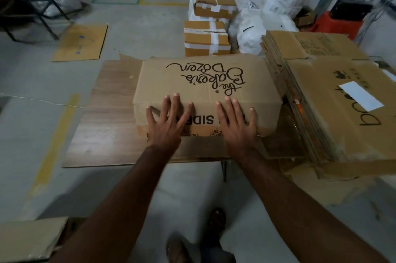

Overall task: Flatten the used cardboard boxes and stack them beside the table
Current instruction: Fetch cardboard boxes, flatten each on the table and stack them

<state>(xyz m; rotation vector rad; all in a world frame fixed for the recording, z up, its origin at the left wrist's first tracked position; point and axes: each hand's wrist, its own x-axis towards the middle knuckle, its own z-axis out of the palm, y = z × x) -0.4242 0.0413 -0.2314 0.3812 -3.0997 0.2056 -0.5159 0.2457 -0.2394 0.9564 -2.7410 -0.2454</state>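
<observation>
- Printed cardboard box point(205, 89) lies on the wooden table point(102, 134), long axis running left-right across the view, lettering upside down to the wearer.
- Left hand point(169, 121) and right hand point(235, 121) both lie flat on the box's near edge, side by side, fingers straight and spread, pointing far. Neither grips; palms and fingers press on the cardboard.
- Key relation: the box body lies directly far of the fingertips, and the hands sit over the near fold line where the top panel meets the near flap. Left hand is nearer the box's left end, right hand about centre; the right end has no hand on it.
- Judgement: box looks mostly collapsed but its near edge stands a little proud of the table; next move likely a downward push, then a sweep far or rightward along the long axis to crease it.
- Stack of flattened boxes point(334, 102) sits just right of the box, touching or nearly touching its right end; right hand is the nearer one for the transfer.
- Taped parcels point(205, 37) stand on the floor beyond the table's far edge.
</observation>
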